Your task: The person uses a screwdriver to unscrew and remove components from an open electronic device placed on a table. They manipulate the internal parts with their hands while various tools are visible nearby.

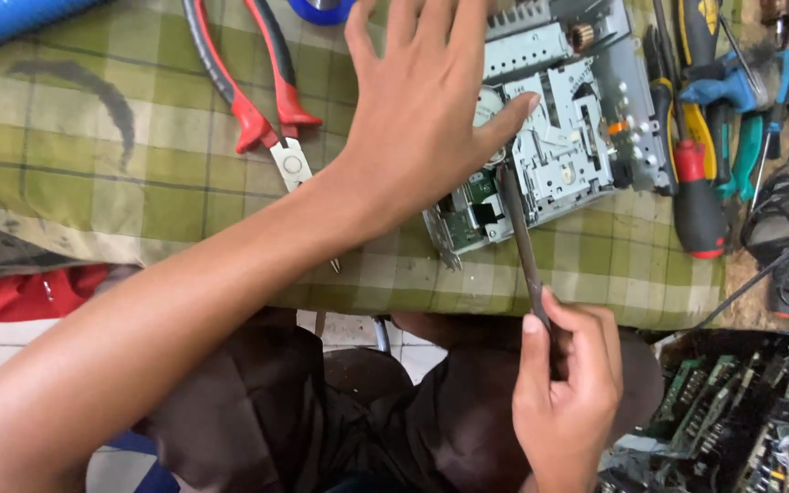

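Your table is covered with a green checked cloth, and a white tiled floor shows below its edge. On the cloth lies a metal mechanism, grey, open on top, with small gears and a green board at its near corner. Your left hand lies flat and open on the mechanism, fingers spread. Your right hand, nearer to you than the mechanism, is closed around a thin screwdriver whose tip touches the mechanism's near edge. Left of the mechanism lie red pliers.
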